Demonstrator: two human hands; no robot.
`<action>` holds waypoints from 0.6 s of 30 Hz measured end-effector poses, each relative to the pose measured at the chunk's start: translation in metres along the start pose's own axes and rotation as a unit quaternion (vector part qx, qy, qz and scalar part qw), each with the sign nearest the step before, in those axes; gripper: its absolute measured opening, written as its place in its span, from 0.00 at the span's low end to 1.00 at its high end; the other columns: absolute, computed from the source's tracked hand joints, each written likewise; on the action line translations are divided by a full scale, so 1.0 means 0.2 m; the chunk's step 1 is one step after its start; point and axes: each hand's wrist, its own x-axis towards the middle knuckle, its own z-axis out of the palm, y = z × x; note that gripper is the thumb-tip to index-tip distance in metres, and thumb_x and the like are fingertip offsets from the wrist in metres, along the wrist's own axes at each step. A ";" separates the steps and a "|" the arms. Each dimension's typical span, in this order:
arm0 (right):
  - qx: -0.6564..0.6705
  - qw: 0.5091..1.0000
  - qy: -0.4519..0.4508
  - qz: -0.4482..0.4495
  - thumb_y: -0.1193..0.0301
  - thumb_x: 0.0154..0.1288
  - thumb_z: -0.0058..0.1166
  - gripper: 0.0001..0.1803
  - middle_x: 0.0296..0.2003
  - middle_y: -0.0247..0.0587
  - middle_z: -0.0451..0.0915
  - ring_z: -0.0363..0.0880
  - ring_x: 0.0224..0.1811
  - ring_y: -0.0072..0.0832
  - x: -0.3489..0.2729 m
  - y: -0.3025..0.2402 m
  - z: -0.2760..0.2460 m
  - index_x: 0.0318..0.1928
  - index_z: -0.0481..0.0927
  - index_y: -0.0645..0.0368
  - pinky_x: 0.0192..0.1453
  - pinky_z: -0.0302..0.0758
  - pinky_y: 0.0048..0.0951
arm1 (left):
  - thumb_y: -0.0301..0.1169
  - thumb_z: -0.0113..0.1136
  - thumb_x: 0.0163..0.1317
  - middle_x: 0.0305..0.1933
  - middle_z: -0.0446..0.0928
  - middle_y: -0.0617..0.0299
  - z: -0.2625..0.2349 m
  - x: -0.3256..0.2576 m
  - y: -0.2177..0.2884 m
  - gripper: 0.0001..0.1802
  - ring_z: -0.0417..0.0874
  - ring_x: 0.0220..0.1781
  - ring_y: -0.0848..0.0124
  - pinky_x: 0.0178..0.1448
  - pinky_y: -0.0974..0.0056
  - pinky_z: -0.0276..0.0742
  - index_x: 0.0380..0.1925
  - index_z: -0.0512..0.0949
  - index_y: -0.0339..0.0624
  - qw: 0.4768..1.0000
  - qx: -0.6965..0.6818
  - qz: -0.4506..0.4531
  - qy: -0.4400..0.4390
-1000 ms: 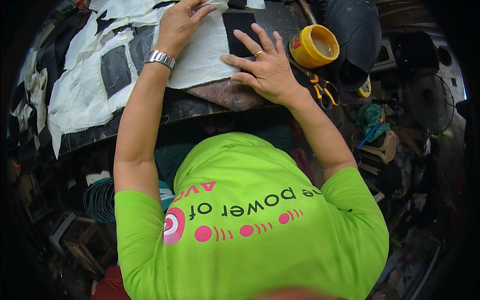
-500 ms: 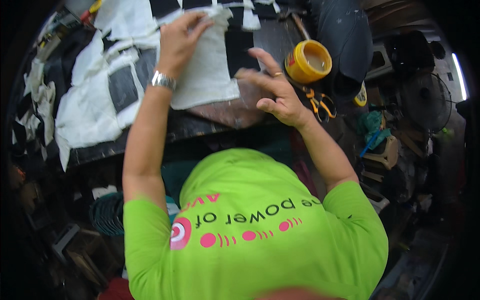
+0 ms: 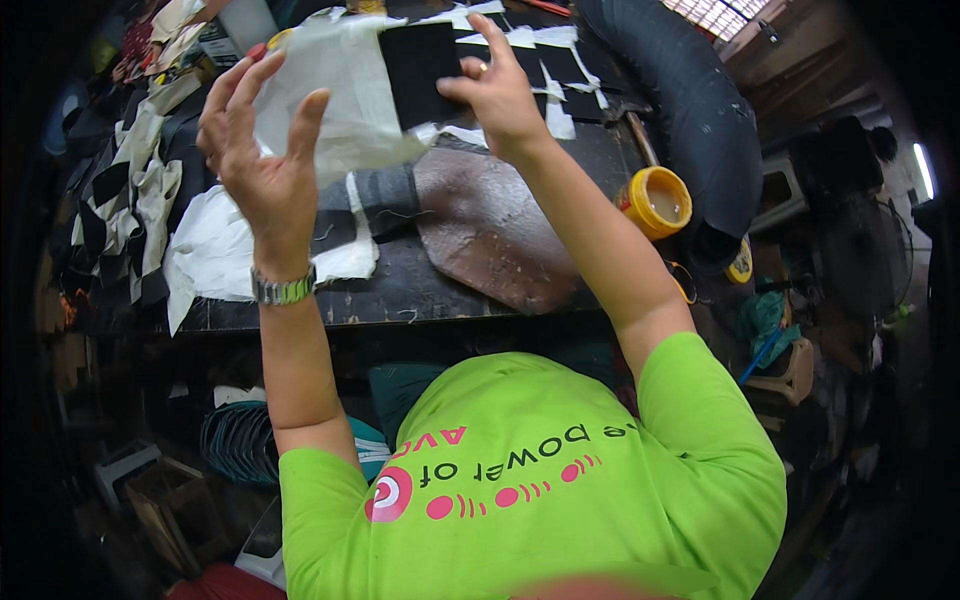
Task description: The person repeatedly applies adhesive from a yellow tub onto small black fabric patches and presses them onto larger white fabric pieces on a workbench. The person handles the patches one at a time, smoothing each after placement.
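Observation:
A thin white cloth sheet [image 3: 345, 95], blurred along its lower edge, lies beside and partly against a black rectangular panel [image 3: 420, 75] on the far part of the table. My left hand [image 3: 260, 150], with a metal watch at the wrist, is over the sheet's left side, thumb and fingers spread wide apart. At the panel's right edge is my right hand [image 3: 505, 105]. Its index finger stretches out, while the thumb and a ringed finger point at the panel; whether they touch it is unclear. A brown, shiny, rounded slab [image 3: 490, 225] lies bare nearer me.
An opened yellow jar [image 3: 657, 203] of pale paste stands right, below a hammer [image 3: 642, 138]. A large dark roll [image 3: 690, 100] lies beyond. White cloth pieces [image 3: 215, 245] and heaped scraps [image 3: 140, 190] cover the left. A dark table edge [image 3: 400, 312] runs before me.
The white sheet has left the brown slab and moved farther away, next to the black panel. My left hand has come off it and spread; my right hand has reached forward. The view has shifted.

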 end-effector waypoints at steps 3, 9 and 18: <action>-0.089 0.995 0.049 -0.005 0.91 0.51 0.58 0.57 0.39 0.45 0.77 0.78 0.40 0.26 0.41 0.24 0.19 0.81 0.51 0.51 0.37 0.78 0.26 | 0.40 0.73 0.65 0.62 0.77 0.56 -0.23 -0.08 -0.01 0.18 0.71 0.69 0.59 0.72 0.54 0.64 0.52 0.86 0.46 0.997 0.007 -0.055 -0.055; -0.486 0.873 -0.041 0.028 0.68 0.60 0.67 0.45 0.63 0.65 0.75 0.78 0.64 0.53 0.63 0.56 0.40 0.75 0.60 0.64 0.64 0.77 0.55 | 0.32 0.74 0.60 0.61 0.76 0.55 -0.49 -0.50 0.08 0.14 0.74 0.66 0.55 0.71 0.54 0.65 0.47 0.87 0.46 0.958 0.007 -0.216 -0.188; -0.400 0.823 -0.365 -0.169 0.74 0.49 0.73 0.56 0.47 0.55 0.82 0.81 0.55 0.55 0.00 0.27 0.64 0.79 0.58 0.45 0.60 0.79 0.47 | 0.28 0.70 0.61 0.48 0.85 0.60 -0.60 -0.74 0.04 0.09 0.82 0.55 0.60 0.65 0.56 0.67 0.42 0.86 0.44 0.931 0.010 -0.276 -0.240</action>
